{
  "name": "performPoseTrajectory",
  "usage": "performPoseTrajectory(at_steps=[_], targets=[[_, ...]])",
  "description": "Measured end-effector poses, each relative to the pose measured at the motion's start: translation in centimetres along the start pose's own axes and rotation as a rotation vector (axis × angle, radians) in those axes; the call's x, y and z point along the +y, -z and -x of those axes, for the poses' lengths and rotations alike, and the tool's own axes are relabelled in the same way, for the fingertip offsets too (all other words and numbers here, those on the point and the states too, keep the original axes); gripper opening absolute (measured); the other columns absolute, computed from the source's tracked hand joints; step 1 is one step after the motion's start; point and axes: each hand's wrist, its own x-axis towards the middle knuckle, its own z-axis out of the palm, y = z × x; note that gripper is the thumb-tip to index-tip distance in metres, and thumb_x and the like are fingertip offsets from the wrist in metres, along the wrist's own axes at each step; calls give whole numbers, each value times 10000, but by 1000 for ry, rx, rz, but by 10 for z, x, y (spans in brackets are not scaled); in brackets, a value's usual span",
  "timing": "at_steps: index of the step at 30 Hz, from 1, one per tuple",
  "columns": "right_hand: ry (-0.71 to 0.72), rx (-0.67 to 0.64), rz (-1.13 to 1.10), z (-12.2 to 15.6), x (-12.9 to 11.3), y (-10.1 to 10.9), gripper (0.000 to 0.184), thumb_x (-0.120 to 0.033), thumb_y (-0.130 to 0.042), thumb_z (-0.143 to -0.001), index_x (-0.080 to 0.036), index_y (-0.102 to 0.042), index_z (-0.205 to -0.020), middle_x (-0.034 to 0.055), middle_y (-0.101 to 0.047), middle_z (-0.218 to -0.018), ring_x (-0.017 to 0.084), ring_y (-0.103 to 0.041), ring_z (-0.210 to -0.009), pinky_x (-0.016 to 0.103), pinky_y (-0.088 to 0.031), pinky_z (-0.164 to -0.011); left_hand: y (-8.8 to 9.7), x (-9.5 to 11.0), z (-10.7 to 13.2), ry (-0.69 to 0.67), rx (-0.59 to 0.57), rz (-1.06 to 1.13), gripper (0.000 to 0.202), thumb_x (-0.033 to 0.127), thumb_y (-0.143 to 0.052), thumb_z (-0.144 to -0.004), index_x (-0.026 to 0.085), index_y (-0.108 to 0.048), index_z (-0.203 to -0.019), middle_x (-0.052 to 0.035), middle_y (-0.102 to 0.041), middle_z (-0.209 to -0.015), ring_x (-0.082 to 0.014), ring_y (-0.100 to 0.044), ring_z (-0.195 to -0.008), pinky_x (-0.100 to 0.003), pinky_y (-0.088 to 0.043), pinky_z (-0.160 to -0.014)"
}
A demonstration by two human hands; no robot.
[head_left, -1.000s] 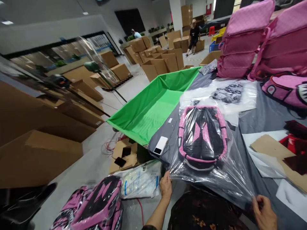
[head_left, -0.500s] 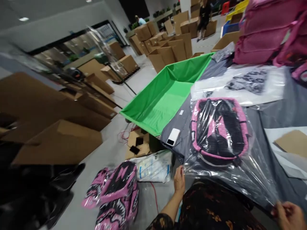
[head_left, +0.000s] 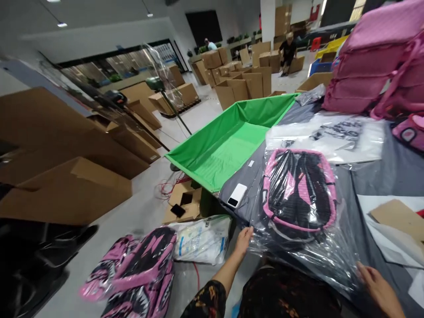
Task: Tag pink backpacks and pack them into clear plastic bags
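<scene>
A pink and black backpack (head_left: 300, 192) lies inside a clear plastic bag (head_left: 318, 256) on the grey-covered table, straps facing up. At the bag's near left corner, my left hand (head_left: 244, 240) is closed on the plastic edge. By the near right corner, my right hand (head_left: 379, 285) has its fingers stretched out and apart, with the fingertips at the plastic. The loose end of the bag lies crumpled between my hands, at the table's near edge.
A green fabric bin (head_left: 228, 150) adjoins the table's left side. Near it lies a white power bank (head_left: 237, 195). Flat printed plastic bags (head_left: 357, 132) and stacked pink backpacks (head_left: 361, 66) are farther back. Bagged backpacks (head_left: 142, 269) lie on the floor at left. Cardboard boxes and people stand beyond.
My right hand has moved left and its fingers have opened out from a pinch. The bag's near edge has gone from taut to slack and crumpled. The view has tilted up slightly.
</scene>
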Motion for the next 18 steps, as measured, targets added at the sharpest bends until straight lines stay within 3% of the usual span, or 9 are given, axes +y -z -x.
performPoseTrajectory(at_steps=[4,9,13,16,18], targets=[[-105,-43,-7,5,-32,3,494,-777,-366,-686,-320,-551,-643,97,-672,-584,346,-668,-593,437,-492,-622,-12,16,4,-36,-8,52,556,760,-504,-757,214,-610,-781,-23,-641,-694,-211,-653,-715,-320,-519,-706],[-56,-1,14,16,-32,6,401,-712,-426,-700,-321,-520,-687,68,-625,-587,303,-592,-529,395,-419,-567,-5,1,19,23,-56,108,584,758,-595,-717,200,-615,-889,27,-582,-614,-151,-567,-549,-264,-435,-542],[-15,-71,-35,9,-27,16,431,-717,-372,-670,-315,-472,-551,64,-583,-510,284,-589,-524,397,-461,-583,13,-10,18,70,-124,179,538,653,-721,-678,169,-636,-899,32,-588,-617,-96,-483,-501,-217,-343,-500],[-54,-171,-102,3,-20,22,520,-778,-347,-670,-308,-498,-507,86,-603,-494,303,-609,-508,422,-488,-569,26,-14,28,81,-208,220,511,508,-780,-643,156,-691,-1002,-20,-693,-778,-114,-559,-594,-227,-397,-547],[-74,-156,-118,-1,-6,20,508,-780,-409,-640,-307,-547,-517,112,-651,-539,326,-634,-528,445,-494,-568,32,-18,40,85,-242,216,421,383,-785,-622,153,-727,-969,-35,-720,-821,-140,-608,-671,-248,-444,-602]])
